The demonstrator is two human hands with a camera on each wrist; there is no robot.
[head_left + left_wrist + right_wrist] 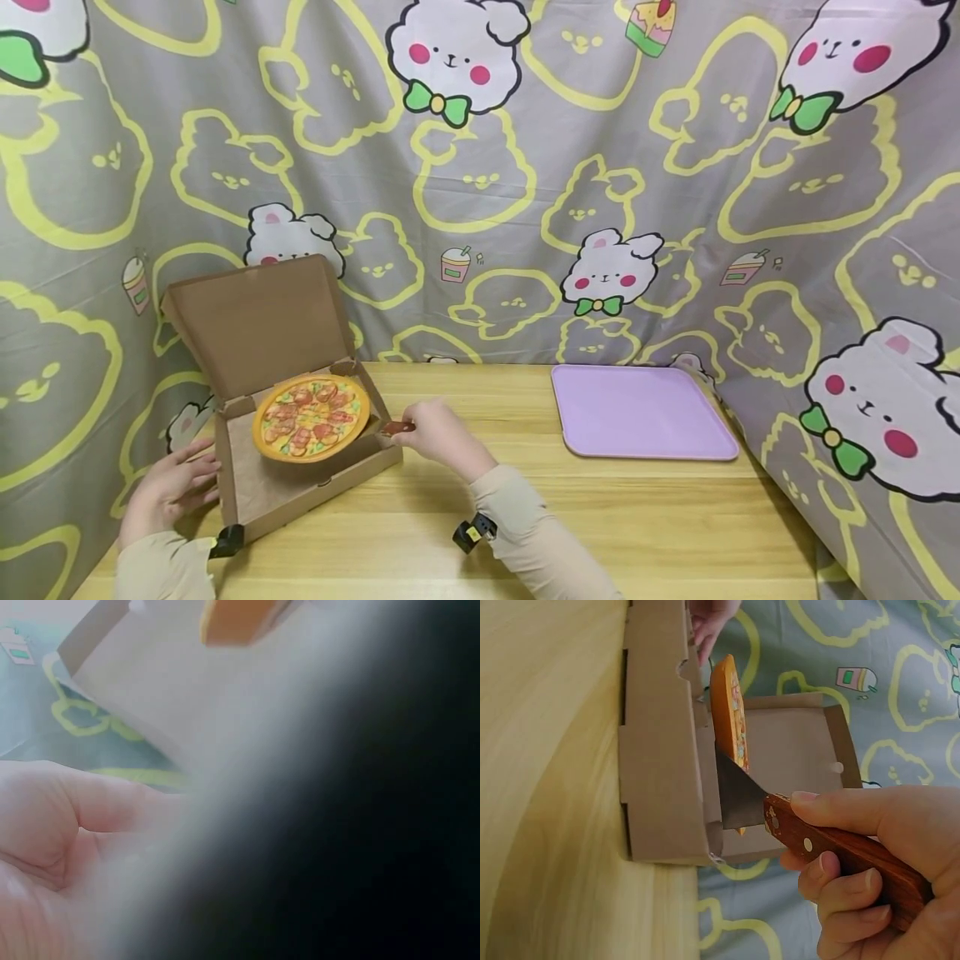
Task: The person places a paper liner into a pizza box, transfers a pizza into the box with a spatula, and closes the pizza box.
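My right hand (442, 429) grips the brown wooden handle (840, 855) of a metal spatula (741, 793). Its flat blade reaches over the box's side and under a toy-looking pizza (311, 417) with an orange crust. The pizza sits raised above the floor of an open cardboard pizza box (262, 492), whose lid (258, 325) stands up at the back. At the box's left side is my left hand (171, 487), its fingers extended against or close to the outer wall. A dark blur hides much of the left wrist view, so contact there is unclear.
A lilac tray (641, 412) lies on the right of the wooden table (480, 533). Behind and at both sides hangs a grey curtain (480, 250) with cartoon prints. The raised lid leans close to the curtain at the left.
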